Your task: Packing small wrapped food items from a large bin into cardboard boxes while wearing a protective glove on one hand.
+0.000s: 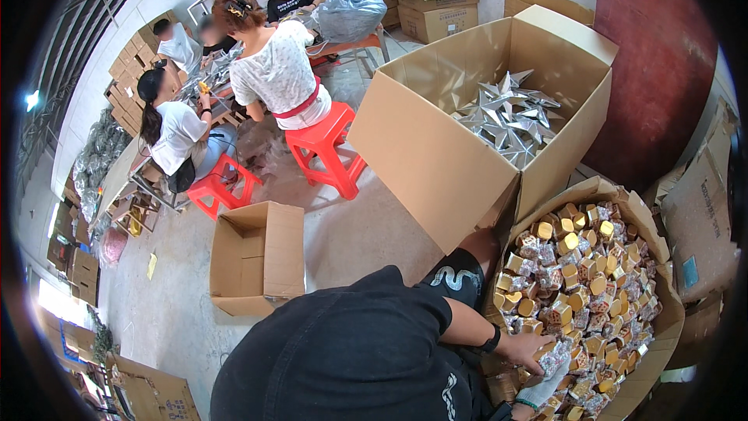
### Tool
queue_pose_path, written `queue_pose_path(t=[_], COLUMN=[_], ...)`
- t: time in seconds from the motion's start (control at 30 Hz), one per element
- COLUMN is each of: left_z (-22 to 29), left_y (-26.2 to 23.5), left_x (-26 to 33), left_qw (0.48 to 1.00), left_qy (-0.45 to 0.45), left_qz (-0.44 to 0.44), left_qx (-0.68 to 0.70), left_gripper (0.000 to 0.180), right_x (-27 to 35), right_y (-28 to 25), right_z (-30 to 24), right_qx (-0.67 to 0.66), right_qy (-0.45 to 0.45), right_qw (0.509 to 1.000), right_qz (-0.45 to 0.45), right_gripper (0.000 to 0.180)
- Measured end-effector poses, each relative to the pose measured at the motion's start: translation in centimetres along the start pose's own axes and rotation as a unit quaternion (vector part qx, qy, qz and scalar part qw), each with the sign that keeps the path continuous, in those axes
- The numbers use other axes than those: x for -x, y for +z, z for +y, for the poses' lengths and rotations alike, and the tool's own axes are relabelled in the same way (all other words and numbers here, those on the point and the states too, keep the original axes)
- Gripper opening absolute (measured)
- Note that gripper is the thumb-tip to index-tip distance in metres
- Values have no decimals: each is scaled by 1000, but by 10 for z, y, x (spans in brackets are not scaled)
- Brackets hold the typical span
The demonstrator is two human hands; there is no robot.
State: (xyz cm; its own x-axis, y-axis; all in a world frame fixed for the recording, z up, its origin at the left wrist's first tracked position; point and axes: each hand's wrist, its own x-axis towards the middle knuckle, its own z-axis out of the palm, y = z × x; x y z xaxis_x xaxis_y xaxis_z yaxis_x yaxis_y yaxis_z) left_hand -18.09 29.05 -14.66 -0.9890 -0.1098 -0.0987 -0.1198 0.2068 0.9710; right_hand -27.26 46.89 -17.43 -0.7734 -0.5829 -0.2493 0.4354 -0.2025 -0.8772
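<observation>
Clenched right hand (526, 349) seemingly grips a silver-wrapped packet (555, 359) over the carton (668, 320).

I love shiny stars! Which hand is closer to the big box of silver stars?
The left. The left hand sits on the gold packets, below the box of stars; the gloved right hand lies lower in the picture, farther from it.
</observation>
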Motion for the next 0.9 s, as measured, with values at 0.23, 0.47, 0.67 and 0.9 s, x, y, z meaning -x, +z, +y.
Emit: queue_pose_path(t=[0.23, 0.47, 0.67, 0.9], left_z=[0, -5, -12, -20], left_y=[0, -2, 2, 3], left_x=[0, -4, -10, -13], left_qw=[1000, 999, 998, 998], left_qy=[-7, -38, -9, 1], left_qz=[-18, -33, -49, -59], left_qx=[23, 6, 25, 25], left_gripper=[96, 94, 91, 100], right_x=[0, -14, -24, -16], right_y=[-14, -19, -25, -9], right_z=[12, 24, 32, 17], right_qx=[22, 39, 31, -59], right_qy=[13, 21, -5, 129], right_qw=[1000, 999, 998, 987], right_qz=[15, 22, 47, 80], right_gripper=[65, 63, 61, 69])
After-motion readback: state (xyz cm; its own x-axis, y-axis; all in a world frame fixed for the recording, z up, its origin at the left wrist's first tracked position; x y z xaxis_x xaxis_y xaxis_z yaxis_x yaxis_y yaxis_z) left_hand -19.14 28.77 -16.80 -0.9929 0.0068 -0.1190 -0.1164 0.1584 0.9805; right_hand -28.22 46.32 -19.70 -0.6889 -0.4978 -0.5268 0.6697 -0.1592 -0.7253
